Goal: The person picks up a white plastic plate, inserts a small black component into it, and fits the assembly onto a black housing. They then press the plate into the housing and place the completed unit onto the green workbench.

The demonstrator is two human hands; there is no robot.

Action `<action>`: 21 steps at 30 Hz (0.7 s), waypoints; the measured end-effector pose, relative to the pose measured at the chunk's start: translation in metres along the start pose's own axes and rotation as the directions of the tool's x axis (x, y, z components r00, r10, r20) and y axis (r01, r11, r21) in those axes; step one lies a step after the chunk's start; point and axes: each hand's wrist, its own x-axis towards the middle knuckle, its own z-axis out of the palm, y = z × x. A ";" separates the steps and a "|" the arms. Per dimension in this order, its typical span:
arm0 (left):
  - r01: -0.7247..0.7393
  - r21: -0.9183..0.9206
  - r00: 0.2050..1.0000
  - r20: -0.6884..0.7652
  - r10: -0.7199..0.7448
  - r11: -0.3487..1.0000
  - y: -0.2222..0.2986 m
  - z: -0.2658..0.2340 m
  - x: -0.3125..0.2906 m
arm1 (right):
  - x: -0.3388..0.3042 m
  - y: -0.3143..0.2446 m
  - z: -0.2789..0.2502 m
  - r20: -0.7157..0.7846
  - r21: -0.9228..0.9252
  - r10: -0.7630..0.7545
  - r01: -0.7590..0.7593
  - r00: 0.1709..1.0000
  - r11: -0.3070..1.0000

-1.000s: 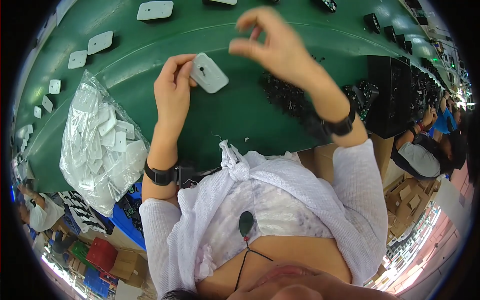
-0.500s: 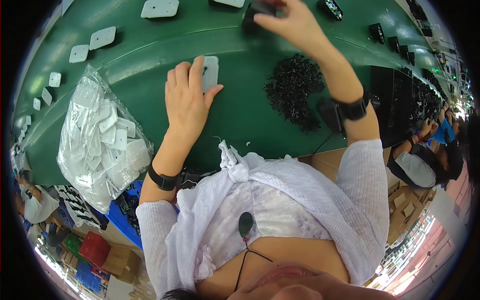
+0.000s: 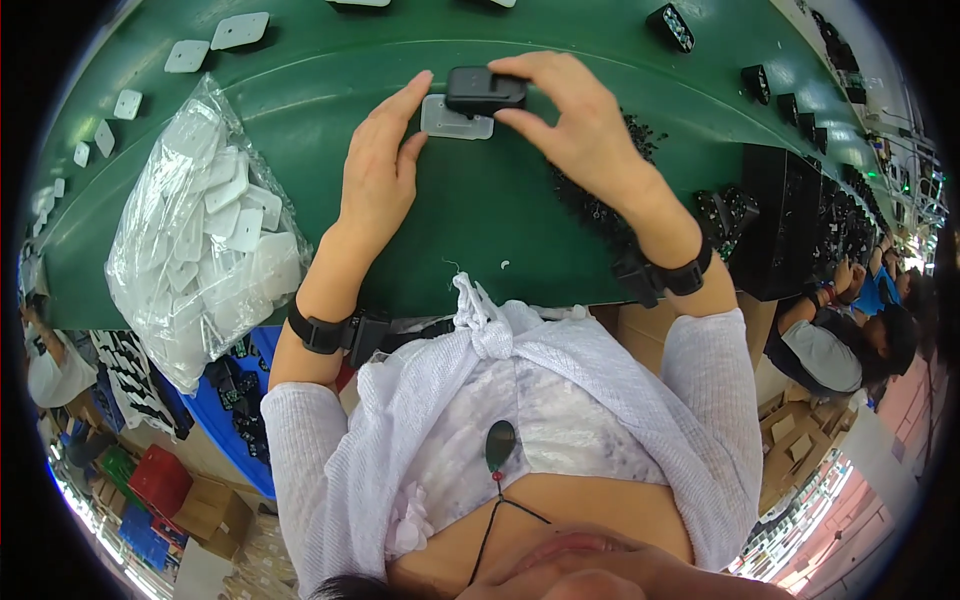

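Right hand (image 3: 580, 125) on black housing (image 3: 485, 90), long axis crosswise, above white plate (image 3: 455, 118).

A small box (image 3: 486, 90) sits on top of a flat plate (image 3: 455, 119) on the surface (image 3: 500, 220). The left hand (image 3: 380, 175) lies left of the plate, the right hand (image 3: 575, 125) to its right (holding the box). A bag of plates (image 3: 205, 240) lies far left.
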 end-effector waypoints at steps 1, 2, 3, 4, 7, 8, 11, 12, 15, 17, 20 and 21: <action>-0.020 -0.017 1.000 0.012 0.020 1.000 0.000 -0.003 0.000 | 0.000 -0.004 0.007 0.014 0.023 -0.008 0.008 1.000 1.000; -0.040 -0.034 0.999 0.023 0.041 0.999 -0.001 -0.006 0.000 | -0.001 -0.004 0.014 0.016 0.022 -0.023 0.023 1.000 1.000; -0.038 -0.034 0.999 0.019 0.039 0.999 -0.001 -0.005 0.000 | -0.003 -0.004 0.018 0.019 0.021 -0.027 0.026 0.999 0.999; -0.069 -0.001 0.997 0.042 0.069 0.998 -0.003 -0.006 -0.001 | -0.004 -0.004 0.023 0.032 0.022 -0.033 0.032 0.999 0.999; -0.104 0.084 0.991 0.089 0.097 0.991 -0.009 -0.007 -0.004 | -0.005 -0.003 0.032 0.051 0.013 -0.046 0.045 0.998 0.999; -0.114 0.134 0.988 0.117 0.098 0.984 -0.011 -0.007 -0.005 | -0.006 -0.003 0.034 0.047 -0.002 -0.048 0.048 0.998 0.999; -0.147 0.220 0.981 0.156 0.113 0.964 -0.007 -0.010 -0.004 | -0.010 -0.003 0.039 0.035 -0.043 -0.051 0.053 0.998 0.998; -0.140 0.218 0.982 0.159 0.106 0.966 -0.006 -0.010 -0.004 | -0.012 -0.004 0.040 0.022 -0.071 -0.055 0.057 0.998 0.996; -0.166 0.263 0.977 0.174 0.123 0.950 -0.002 -0.011 -0.006 | -0.016 -0.008 0.041 0.012 -0.141 -0.071 0.072 0.997 0.987; -0.188 0.304 0.971 0.202 0.130 0.934 0.001 -0.013 -0.006 | -0.016 -0.008 0.038 0.032 -0.145 -0.067 0.071 0.997 0.987; -0.202 0.337 0.967 0.217 0.133 0.920 0.003 -0.013 -0.005 | -0.015 -0.008 0.035 0.050 -0.142 -0.057 0.063 0.997 0.988; -0.201 0.335 0.967 0.219 0.132 0.920 0.003 -0.012 -0.005 | -0.015 -0.008 0.035 0.050 -0.136 -0.051 0.057 0.997 0.989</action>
